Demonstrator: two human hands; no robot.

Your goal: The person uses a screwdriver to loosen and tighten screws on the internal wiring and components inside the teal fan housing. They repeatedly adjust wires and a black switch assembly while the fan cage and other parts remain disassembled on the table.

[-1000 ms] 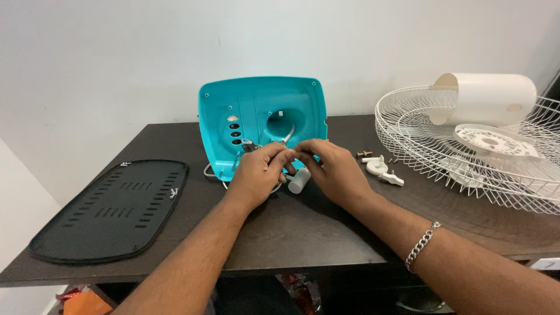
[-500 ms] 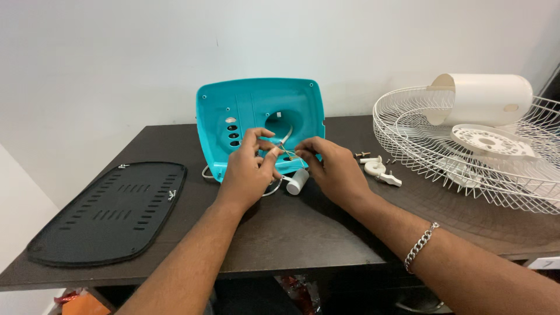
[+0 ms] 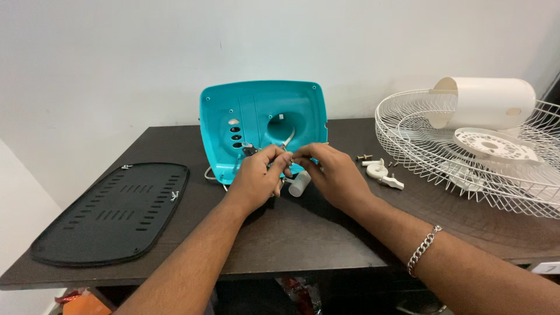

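Head view is showing two hands, the left hand [image 3: 256,175] and right hand [image 3: 332,175], pinching one small metal part [image 3: 287,158] together. They are working before one teal fan base [image 3: 262,125] on the table [image 3: 303,233]; one black cover [image 3: 114,213] is lying left, one white fan cage [image 3: 466,157] right.

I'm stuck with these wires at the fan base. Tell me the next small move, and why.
Probably draw the pinched wire ends slightly toward you, clear of the teal base housing. The left hand and right hand meet fingertip to fingertip right against the housing's lower edge, and a small white cylindrical part dangles just beneath, crowding the view of the wire ends.
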